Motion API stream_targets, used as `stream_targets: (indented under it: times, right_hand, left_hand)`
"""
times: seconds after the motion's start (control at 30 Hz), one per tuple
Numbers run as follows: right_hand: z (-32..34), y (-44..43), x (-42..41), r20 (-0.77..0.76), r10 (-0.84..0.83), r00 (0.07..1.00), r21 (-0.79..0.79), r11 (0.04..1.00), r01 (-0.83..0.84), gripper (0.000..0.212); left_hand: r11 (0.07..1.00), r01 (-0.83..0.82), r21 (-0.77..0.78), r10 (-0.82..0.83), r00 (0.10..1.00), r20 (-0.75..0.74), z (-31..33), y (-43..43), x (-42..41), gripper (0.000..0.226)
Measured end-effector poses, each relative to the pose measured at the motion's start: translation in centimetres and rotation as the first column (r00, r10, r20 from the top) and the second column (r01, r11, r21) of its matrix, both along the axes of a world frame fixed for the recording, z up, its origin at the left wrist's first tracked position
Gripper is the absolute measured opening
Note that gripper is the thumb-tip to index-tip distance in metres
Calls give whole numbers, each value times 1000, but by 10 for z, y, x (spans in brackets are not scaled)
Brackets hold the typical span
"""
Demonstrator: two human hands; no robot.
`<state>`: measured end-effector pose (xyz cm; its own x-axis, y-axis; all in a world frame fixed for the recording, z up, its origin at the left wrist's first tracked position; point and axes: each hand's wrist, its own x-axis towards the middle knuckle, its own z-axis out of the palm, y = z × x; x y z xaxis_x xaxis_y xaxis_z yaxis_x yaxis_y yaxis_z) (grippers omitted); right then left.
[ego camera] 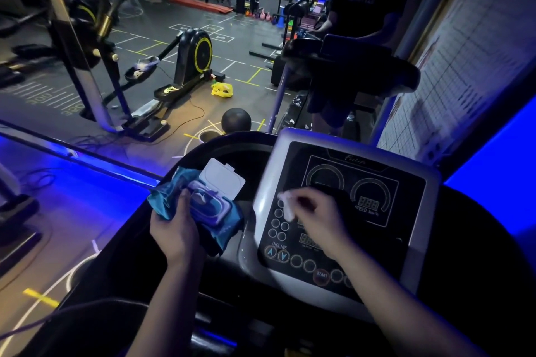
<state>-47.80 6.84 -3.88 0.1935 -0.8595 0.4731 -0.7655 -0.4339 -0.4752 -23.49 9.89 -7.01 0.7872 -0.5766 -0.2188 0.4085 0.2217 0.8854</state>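
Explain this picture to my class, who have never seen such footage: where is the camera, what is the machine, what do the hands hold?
The camera sits on the person's head, looking down at their own hands in a gym. The buttoned panel is a treadmill console. The left hand grips a blue wipes pack, its lid flipped open. The right hand pinches a white wipe over the console's left buttons, probably to clean them. Another person stands at the next machine.

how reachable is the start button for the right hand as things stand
Probably yes: the right hand, pinching a white wipe, is over the treadmill console, and the START button lies uncovered on the same panel near its wrist, with nothing between them.
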Motion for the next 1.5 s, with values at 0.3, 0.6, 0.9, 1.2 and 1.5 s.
stream_targets:
  times: [0.3, 0.6, 0.9, 1.2, 1.5]
  right_hand:
    - [38, -20, -11, 358, -102, 928, 34, 995, 96, 18]
    - [-7, -15, -6, -74, 20, 997, -170, 985, -33, 35]
    - [-32, 27, 18, 192, 245, 950, 237, 928, -287, 23]
    - [18, -8, -18, 424, -145, 894, 116, 988, 105, 20]
    - [-12, -15, 13, -75, 193, 978, -47, 979, -196, 28]
  left_hand:
    - [1000, 21, -4, -21, 999, 41, 3, 2, 0, 35]
    - [1000, 2, 16, -2, 999, 39, -2, 1, -1, 36]
    - [1000, -3, -25, 3, 1000, 7, -5, 3, 2, 37]
    - [1000, 8, 0, -8, 999, 40, -8, 5, 2, 38]
    - [1000, 20, -21, -19, 999, 32, -6, 5, -1, 36]
